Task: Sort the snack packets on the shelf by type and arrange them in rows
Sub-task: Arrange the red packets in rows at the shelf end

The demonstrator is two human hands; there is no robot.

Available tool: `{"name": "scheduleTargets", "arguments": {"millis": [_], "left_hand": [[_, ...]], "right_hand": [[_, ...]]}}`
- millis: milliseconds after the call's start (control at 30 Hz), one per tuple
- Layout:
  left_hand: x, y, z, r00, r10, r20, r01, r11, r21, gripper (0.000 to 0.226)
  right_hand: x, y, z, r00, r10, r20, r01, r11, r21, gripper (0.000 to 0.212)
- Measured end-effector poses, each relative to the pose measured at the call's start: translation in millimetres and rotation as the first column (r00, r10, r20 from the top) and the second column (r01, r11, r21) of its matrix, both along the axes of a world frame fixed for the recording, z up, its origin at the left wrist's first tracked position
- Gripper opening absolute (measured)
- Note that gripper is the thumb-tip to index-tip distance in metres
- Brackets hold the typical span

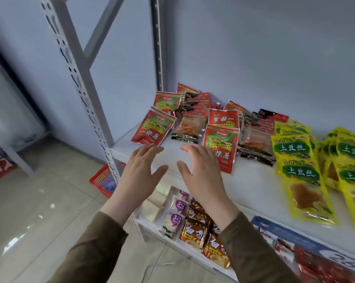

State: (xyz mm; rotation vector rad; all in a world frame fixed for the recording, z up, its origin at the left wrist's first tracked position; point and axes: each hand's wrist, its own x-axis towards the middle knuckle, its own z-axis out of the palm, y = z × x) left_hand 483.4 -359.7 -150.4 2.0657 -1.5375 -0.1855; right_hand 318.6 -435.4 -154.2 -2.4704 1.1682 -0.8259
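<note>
Snack packets lie on the white shelf (172, 154). Red packets with green pictures (152, 127) sit at the left and centre (221, 148), mixed with clear-and-black packets (188, 125) and more of the latter (256, 137) further right. Yellow-green packets (299, 170) lie in overlapping rows at the right. My left hand (140, 170) and my right hand (201, 170) hover side by side over the shelf's front edge, fingers spread and holding nothing. The right hand's fingertips are next to the nearest red packet; contact cannot be told.
Grey perforated shelf posts (87, 94) rise at the left. A lower shelf holds purple-white packets (176, 213), orange-brown packets (197, 227) and red goods at the right. A red basket (103, 180) sits on the tiled floor. The wall is close behind.
</note>
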Motion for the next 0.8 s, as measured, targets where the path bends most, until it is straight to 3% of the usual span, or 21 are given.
{"name": "scheduleTargets", "arguments": {"millis": [233, 400, 533, 667, 800], "left_hand": [[72, -26, 4, 0.992, -0.123, -0.023, 0.123, 0.992, 0.005, 0.055], [104, -67, -2, 0.981, -0.147, -0.129, 0.143, 0.989, -0.043, 0.057], [127, -115, -6, 0.965, -0.141, -0.221, 0.127, 0.989, -0.076, 0.054], [143, -166, -10, 0.95, -0.128, -0.286, 0.13, 0.991, -0.013, 0.046], [157, -201, -23, 0.966, -0.174, -0.192, 0.198, 0.973, 0.118, 0.057]], "right_hand": [[58, -7, 5, 0.995, -0.097, 0.039, 0.093, 0.99, 0.102, 0.046], [85, -41, 6, 0.99, -0.128, 0.063, 0.116, 0.98, 0.16, 0.048], [106, -87, 3, 0.964, -0.171, 0.204, 0.092, 0.933, 0.349, 0.054], [129, -131, 0, 0.903, -0.256, 0.345, 0.019, 0.827, 0.562, 0.057], [148, -159, -2, 0.877, -0.296, 0.378, 0.004, 0.792, 0.611, 0.05]]}}
